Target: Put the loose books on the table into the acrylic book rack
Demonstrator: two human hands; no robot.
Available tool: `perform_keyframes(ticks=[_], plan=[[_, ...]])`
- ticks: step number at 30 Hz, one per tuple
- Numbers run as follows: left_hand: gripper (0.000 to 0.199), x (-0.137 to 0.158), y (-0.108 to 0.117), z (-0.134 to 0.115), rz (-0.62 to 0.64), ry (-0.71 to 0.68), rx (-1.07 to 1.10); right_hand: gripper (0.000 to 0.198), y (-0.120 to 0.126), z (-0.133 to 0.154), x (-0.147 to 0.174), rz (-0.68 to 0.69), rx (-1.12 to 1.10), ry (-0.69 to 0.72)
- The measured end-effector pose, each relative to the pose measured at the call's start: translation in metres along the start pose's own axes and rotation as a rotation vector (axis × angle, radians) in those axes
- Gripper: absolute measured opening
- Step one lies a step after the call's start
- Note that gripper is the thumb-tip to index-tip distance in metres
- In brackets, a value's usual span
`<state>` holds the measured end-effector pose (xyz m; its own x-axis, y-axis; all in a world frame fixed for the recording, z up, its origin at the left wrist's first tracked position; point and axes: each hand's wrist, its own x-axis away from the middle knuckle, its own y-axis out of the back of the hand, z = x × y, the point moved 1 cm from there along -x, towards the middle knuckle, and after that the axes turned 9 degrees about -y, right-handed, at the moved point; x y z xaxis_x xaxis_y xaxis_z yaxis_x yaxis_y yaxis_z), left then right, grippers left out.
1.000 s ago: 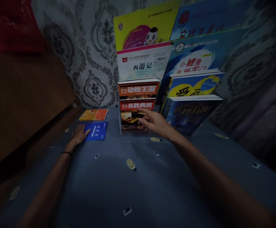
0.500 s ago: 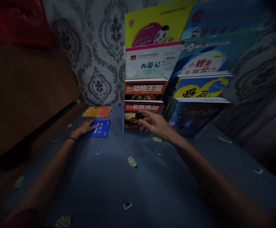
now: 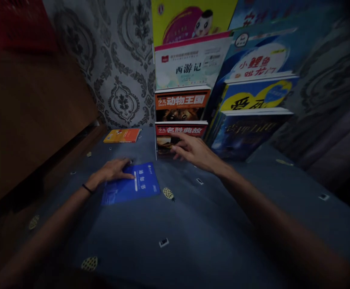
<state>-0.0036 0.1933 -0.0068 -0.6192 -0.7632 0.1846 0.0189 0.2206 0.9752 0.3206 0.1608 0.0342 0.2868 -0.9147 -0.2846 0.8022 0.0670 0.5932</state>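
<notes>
My left hand (image 3: 113,170) has hold of a thin blue booklet (image 3: 146,186) with white characters, its thumb over the cover and its fingers at the far edge. Part of the cover is hidden under the hand. My right hand (image 3: 194,150) rests its fingertips, slightly apart, against the front of a red-topped book (image 3: 182,129) that stands in the left stack. Just behind that is an upright book with an orange top band (image 3: 189,99). An orange book (image 3: 122,135) lies flat beyond my left hand.
White (image 3: 189,68) and yellow (image 3: 177,24) books stand behind the left stack. To the right lean a dark blue book (image 3: 247,132), a blue-yellow one (image 3: 259,94) and teal ones. A brown wooden panel (image 3: 33,108) borders the left, patterned wallpaper (image 3: 122,100) the back.
My left hand has brought the blue booklet nearer and to the right, away from the orange book. My right hand stays at the red-topped book. The view has tilted slightly down.
</notes>
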Motion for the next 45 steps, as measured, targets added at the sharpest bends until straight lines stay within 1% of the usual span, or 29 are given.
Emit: perform_keyframes(ticks=[2, 4, 7, 10, 12, 14, 16, 18, 20, 23, 25, 27, 31, 33, 37, 40, 43, 45], plan=[[0.064, 0.012, -0.009, -0.031, -0.041, -0.095, -0.018, 0.056, -0.003, 0.001, 0.002, -0.007, 0.003, 0.019], [0.062, 0.021, -0.015, -0.055, -0.052, -0.129, -0.043, 0.055, -0.007, 0.001, 0.004, -0.018, 0.009, 0.030], [0.052, 0.025, -0.016, -0.074, -0.057, -0.163, -0.071, 0.054, -0.013, 0.001, 0.009, -0.021, 0.031, 0.037], [0.038, 0.015, -0.016, -0.078, -0.096, -0.217, -0.050, 0.055, -0.022, 0.001, 0.020, -0.005, 0.083, 0.046], [0.030, 0.006, -0.020, -0.080, -0.138, -0.269, -0.026, 0.056, -0.034, 0.000, 0.033, 0.033, 0.129, 0.053], [0.025, -0.001, -0.027, -0.083, -0.201, -0.302, -0.025, 0.056, -0.051, -0.002, 0.048, 0.119, 0.180, 0.067], [0.021, -0.005, -0.037, -0.085, -0.274, -0.306, -0.035, 0.057, -0.070, -0.006, 0.064, 0.232, 0.253, 0.111], [0.020, -0.006, -0.044, -0.086, -0.336, -0.302, -0.038, 0.057, -0.086, -0.011, 0.077, 0.270, 0.324, 0.136], [0.020, -0.004, -0.049, -0.085, -0.372, -0.310, -0.029, 0.052, -0.092, -0.019, 0.084, 0.268, 0.375, 0.141], [0.022, 0.001, -0.050, -0.082, -0.399, -0.335, 0.010, 0.045, -0.086, -0.030, 0.087, 0.199, 0.425, 0.091], [0.024, 0.003, -0.049, -0.082, -0.396, -0.349, 0.024, 0.044, -0.078, -0.034, 0.086, 0.156, 0.441, 0.061], [0.027, 0.003, -0.049, -0.085, -0.381, -0.351, -0.010, 0.044, -0.074, -0.037, 0.085, 0.140, 0.443, 0.057], [0.036, 0.002, -0.048, -0.097, -0.338, -0.340, -0.149, 0.045, -0.074, -0.038, 0.084, 0.113, 0.447, 0.048], [0.040, 0.002, -0.047, -0.105, -0.304, -0.357, -0.181, 0.046, -0.076, -0.039, 0.084, 0.105, 0.450, 0.045], [0.044, 0.008, -0.042, -0.119, -0.175, -0.452, -0.127, 0.046, -0.077, -0.040, 0.085, 0.116, 0.460, 0.041], [0.051, 0.022, -0.041, -0.128, -0.079, -0.536, -0.054, 0.045, -0.077, -0.040, 0.084, 0.131, 0.466, 0.045], [0.061, 0.039, -0.043, -0.137, -0.025, -0.601, -0.008, 0.044, -0.076, -0.038, 0.084, 0.143, 0.457, 0.048], [0.067, 0.048, -0.045, -0.141, -0.009, -0.612, -0.001, 0.043, -0.075, -0.037, 0.083, 0.148, 0.455, 0.040]])
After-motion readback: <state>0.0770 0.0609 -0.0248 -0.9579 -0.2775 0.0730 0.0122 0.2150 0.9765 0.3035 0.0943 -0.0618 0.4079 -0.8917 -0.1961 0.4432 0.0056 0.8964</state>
